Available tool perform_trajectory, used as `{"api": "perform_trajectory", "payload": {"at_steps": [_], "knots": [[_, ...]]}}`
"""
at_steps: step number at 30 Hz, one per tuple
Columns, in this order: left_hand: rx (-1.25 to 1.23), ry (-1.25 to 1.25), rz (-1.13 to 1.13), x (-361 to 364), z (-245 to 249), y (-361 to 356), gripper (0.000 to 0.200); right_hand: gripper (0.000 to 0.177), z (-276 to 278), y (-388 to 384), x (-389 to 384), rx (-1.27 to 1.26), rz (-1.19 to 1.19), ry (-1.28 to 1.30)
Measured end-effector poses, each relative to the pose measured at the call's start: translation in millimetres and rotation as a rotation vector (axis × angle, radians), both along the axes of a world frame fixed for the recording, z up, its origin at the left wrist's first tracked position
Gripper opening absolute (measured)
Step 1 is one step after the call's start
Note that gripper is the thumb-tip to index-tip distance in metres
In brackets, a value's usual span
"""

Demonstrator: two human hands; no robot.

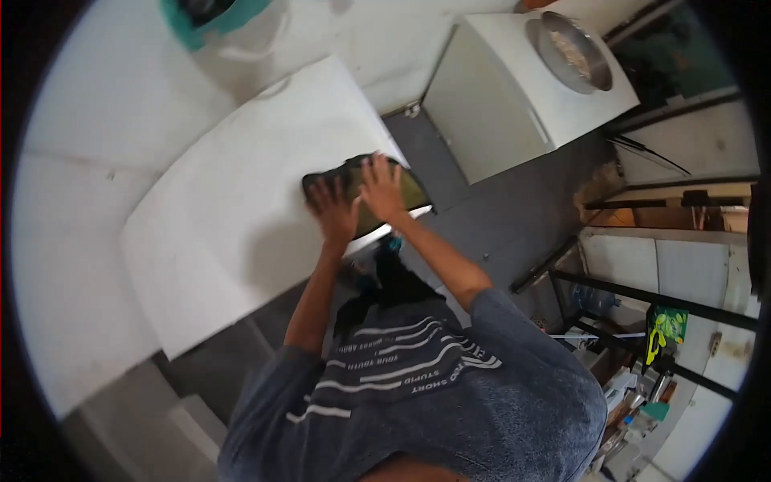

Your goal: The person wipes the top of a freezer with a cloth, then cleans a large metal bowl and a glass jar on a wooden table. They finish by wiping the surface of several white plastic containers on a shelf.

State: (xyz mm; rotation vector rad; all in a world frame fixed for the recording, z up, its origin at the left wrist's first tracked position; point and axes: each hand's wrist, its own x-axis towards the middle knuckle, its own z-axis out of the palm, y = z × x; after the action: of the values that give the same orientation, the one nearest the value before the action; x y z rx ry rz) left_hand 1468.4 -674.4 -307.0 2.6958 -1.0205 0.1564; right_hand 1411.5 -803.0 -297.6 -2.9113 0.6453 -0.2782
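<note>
Two bare hands: left hand (pixel 333 210), right hand (pixel 384 189). One dark olive folded cloth (pixel 411 194). One white bench (pixel 241 201). One white boxy cabinet (pixel 482 104). One round metal pan (pixel 601 71). Perhaps one teal bag (pixel 189 28).

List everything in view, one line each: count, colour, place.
cloth: 1, dark olive, at the table edge, under both hands
table: 1, white, centre-left
cabinet: 1, white, upper right
bowl: 1, silver metal, on top of the cabinet
teal item: 1, top edge, unclear what it is
rack: 1, black, right
packet: 1, green, at the rack
T-shirt: 1, grey, white print, bottom
left hand: flat on the cloth
right hand: flat on the cloth
</note>
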Motion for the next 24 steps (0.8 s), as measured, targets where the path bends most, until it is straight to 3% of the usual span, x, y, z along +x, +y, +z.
{"api": "perform_trajectory", "payload": {"at_steps": [4, 6, 9, 12, 14, 16, 18, 20, 22, 24], "knots": [[-0.003, 0.001, 0.030, 84, 4, -25, 0.066, 0.065, 6, -32, 80, 0.024, 0.050, -0.030], [-0.097, -0.073, -0.001, 139, -6, -35, 0.064, 0.065, 5, -49, 123, -0.128, 0.104, -0.073], [-0.103, -0.151, 0.005, 175, -6, -55, 0.061, 0.064, 13, -61, 163, -0.004, 0.082, -0.203], [-0.060, -0.044, 0.073, 154, 13, -62, 0.062, 0.066, -11, -57, 160, -0.106, 0.021, -0.347], [-0.083, 0.085, 0.066, 112, 26, -49, 0.063, 0.067, 8, -53, 120, -0.005, 0.109, -0.289], [-0.242, 0.195, -0.025, 93, 28, -20, 0.058, 0.067, 18, -45, 77, -0.038, 0.165, -0.069], [-0.180, -0.017, 0.134, 93, 5, 40, 0.055, 0.066, 36, -43, 35, 0.072, 0.225, 0.067], [0.177, 0.013, 0.598, 109, 3, 86, 0.053, 0.068, 25, -36, 12, 0.042, 0.223, 0.023], [0.119, -0.046, 0.571, 125, -16, 99, 0.053, 0.070, 19, -28, 19, 0.032, 0.257, -0.024], [0.033, -0.142, 0.529, 117, -28, 121, 0.052, 0.074, 24, -18, 31, 0.137, 0.094, -0.040]]}}
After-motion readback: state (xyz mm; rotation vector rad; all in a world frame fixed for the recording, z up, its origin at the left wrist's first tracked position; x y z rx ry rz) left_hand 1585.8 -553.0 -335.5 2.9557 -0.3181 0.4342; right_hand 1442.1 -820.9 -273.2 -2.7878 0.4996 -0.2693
